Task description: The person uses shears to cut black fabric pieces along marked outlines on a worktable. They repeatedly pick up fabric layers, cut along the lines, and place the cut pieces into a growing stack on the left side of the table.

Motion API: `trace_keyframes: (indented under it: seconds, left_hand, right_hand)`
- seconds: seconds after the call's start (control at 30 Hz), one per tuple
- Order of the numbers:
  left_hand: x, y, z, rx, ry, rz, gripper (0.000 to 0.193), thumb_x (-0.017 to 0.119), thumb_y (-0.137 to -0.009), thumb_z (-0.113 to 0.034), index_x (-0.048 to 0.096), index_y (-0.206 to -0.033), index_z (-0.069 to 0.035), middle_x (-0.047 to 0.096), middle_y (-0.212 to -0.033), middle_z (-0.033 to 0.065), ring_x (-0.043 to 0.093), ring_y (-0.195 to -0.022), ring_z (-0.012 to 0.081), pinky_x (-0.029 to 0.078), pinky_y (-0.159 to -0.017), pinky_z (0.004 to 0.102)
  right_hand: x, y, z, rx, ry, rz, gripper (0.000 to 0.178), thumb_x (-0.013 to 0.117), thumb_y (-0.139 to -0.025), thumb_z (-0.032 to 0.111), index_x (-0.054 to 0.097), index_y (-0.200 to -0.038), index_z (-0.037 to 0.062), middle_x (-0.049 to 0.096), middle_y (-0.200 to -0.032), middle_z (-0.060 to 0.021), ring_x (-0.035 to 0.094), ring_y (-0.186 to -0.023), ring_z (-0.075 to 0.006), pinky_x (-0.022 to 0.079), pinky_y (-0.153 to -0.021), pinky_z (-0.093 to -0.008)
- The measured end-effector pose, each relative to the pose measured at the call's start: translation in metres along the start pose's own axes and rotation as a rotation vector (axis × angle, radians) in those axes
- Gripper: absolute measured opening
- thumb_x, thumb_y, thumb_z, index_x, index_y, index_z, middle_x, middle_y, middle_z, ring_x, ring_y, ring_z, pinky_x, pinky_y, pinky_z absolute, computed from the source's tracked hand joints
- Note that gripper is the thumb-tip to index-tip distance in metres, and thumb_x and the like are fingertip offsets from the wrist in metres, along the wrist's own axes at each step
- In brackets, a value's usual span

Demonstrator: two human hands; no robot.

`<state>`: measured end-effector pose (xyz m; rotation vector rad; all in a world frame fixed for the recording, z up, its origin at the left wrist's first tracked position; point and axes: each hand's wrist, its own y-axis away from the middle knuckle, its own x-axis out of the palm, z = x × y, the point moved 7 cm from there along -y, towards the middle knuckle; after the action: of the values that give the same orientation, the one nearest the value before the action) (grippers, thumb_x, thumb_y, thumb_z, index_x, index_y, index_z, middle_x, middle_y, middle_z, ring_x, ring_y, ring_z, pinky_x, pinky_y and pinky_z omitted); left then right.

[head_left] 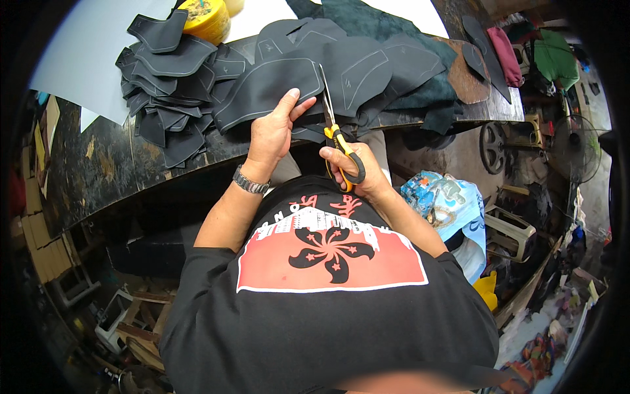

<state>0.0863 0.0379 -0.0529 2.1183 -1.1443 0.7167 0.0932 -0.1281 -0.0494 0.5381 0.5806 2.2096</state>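
My right hand [357, 169] grips a pair of scissors [336, 139] with yellow and black handles. Their blades point away from me and meet the right end of a dark leather-like piece [269, 92] marked with a pale outline. That piece is pinched in my left hand [275, 128], thumb on top, near its front edge. To the right, more dark sheet [367, 72] with drawn outlines lies on the table. A heap of cut dark pieces [174, 72] is piled to the left of my left hand.
A yellow round tub [207, 23] stands behind the heap. Dark green hide [374, 20] and a brown piece [467, 75] lie at the table's far right. The worn table edge [105, 174] runs in front of me. A fan [577, 148] stands at right.
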Motion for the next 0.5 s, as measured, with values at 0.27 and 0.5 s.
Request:
trace_keyframes:
  seconds: [0.27,0.5]
  left_hand:
    - [-0.003,0.003,0.003,-0.078,-0.037,-0.051,0.022,0.06,-0.094,-0.007,0.062,-0.108,0.009,0.062,-0.111,0.0119,0.063,-0.104,0.0258,0.052,-0.096,0.0355]
    - [-0.004,0.004,0.002,-0.073,-0.004,-0.033,0.024,0.059,-0.095,-0.009,0.062,-0.111,0.009,0.061,-0.112,0.0117,0.062,-0.106,0.0254,0.052,-0.095,0.0329]
  right_hand:
    - [0.002,-0.009,0.027,0.018,0.058,0.098,0.047,0.065,-0.086,0.048,0.059,-0.075,0.0035,0.056,-0.061,-0.0049,0.056,-0.048,-0.0123,0.045,-0.044,-0.0226]
    - [0.007,-0.015,0.028,-0.014,0.037,0.075,0.044,0.068,-0.086,0.045,0.058,-0.075,0.0036,0.055,-0.061,-0.0042,0.052,-0.045,-0.0121,0.042,-0.043,-0.0225]
